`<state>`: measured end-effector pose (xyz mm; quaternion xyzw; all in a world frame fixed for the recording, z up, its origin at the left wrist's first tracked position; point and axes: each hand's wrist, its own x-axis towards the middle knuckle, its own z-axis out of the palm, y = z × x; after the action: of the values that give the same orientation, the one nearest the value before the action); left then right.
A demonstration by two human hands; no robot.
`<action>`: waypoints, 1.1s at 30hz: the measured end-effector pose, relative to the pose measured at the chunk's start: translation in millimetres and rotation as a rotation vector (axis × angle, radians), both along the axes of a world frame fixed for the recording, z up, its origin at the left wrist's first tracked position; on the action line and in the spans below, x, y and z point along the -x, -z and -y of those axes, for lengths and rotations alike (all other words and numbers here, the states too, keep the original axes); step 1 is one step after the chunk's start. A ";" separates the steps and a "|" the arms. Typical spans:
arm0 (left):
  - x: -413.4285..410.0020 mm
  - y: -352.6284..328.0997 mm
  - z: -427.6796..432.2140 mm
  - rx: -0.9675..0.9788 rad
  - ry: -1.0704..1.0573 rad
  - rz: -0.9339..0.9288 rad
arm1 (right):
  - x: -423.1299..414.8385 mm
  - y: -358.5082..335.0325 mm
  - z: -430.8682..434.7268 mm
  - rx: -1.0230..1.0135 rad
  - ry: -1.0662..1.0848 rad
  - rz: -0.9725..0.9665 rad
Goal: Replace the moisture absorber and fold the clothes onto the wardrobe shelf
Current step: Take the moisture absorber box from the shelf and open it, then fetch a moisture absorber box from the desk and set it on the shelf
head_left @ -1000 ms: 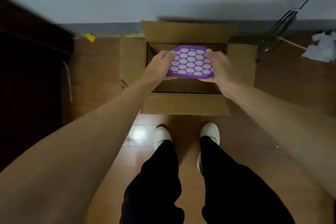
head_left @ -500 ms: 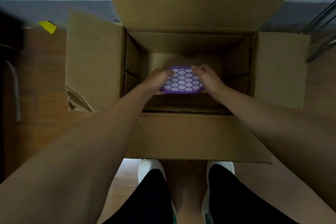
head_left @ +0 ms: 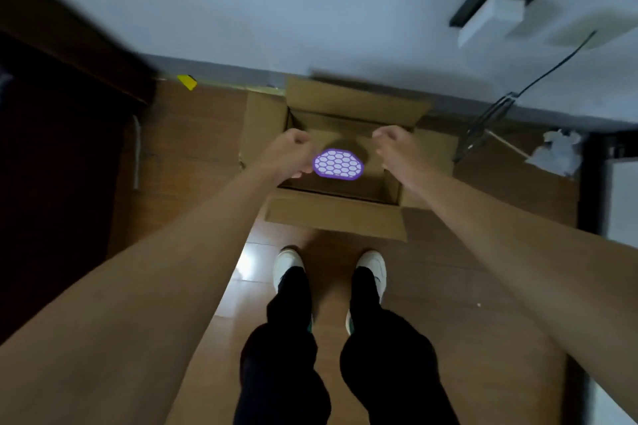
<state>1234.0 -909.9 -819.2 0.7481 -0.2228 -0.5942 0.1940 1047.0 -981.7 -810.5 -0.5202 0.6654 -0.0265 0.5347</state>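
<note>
The purple moisture absorber, a flat lid with a white honeycomb pattern, lies inside the open cardboard box on the floor. My left hand hovers above the box just left of the absorber, fingers loosely curled and holding nothing. My right hand hangs above the box's right side, apart from the absorber, also loosely curled and empty. No clothes are in view.
The box stands against the grey wall, with my white shoes just in front of it. A dark wardrobe fills the left side. At the right are a black wire rack, crumpled paper and a dark edge.
Both hands lowered the absorber into the box, let it go and rose away from it. My head has lifted, so the box looks smaller and farther away.
</note>
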 end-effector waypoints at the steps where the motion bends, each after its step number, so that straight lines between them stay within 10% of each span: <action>1: -3.3 -41.7 -5.7 0.019 -0.039 -0.022 | -4.4 -40.0 -0.7 -0.003 0.010 0.020; 9: -26.3 -327.0 -79.4 0.246 -0.358 -0.078 | -44.3 -322.0 -25.1 0.036 -0.090 0.280; 17: 5.0 -478.2 -236.9 0.398 -0.848 0.000 | -39.7 -429.1 -121.1 -0.077 -0.464 0.289; 33: 442.3 -443.9 -558.4 0.106 -2.354 -0.063 | 47.9 -501.4 -480.4 -0.385 -1.663 0.214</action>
<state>791.7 -351.5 -375.4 0.4689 0.5851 -0.0571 0.6592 999.1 -501.3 -309.1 -0.7338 0.0071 0.4384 0.5190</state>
